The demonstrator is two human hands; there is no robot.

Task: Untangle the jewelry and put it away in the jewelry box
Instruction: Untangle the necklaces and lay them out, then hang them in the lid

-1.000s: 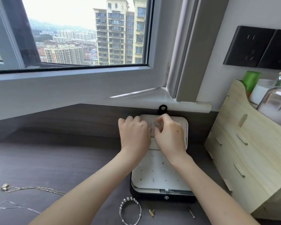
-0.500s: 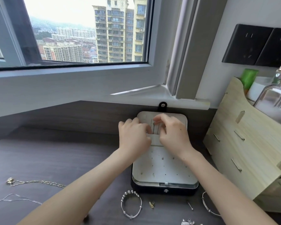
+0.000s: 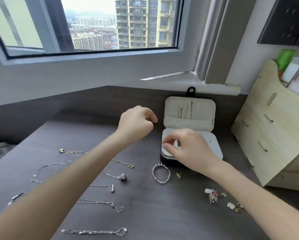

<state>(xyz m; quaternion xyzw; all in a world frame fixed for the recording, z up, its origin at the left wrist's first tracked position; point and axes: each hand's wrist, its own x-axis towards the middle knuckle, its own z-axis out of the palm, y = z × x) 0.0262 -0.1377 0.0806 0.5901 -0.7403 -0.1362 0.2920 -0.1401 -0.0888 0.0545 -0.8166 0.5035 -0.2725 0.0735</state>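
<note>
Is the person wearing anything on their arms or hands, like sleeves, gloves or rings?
No. The left hand and right hand are ungloved, and no ring, watch or bracelet shows on them. Both arms are bare as far as the picture reaches, with no sleeve in view.

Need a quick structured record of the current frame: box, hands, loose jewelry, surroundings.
box: jewelry box open on the desk, lid raised at the back
lid contents: thin chains hanging inside
left hand: beside the box, fingers curled, nothing visible in them
right hand: over the box base, fingers at the left edge of the white panel; grip unclear
loose on desk: beaded bracelet, gold earring, pendant necklace, more chains further left, earring clusters by the right forearm
right side: wooden drawer organiser
</note>
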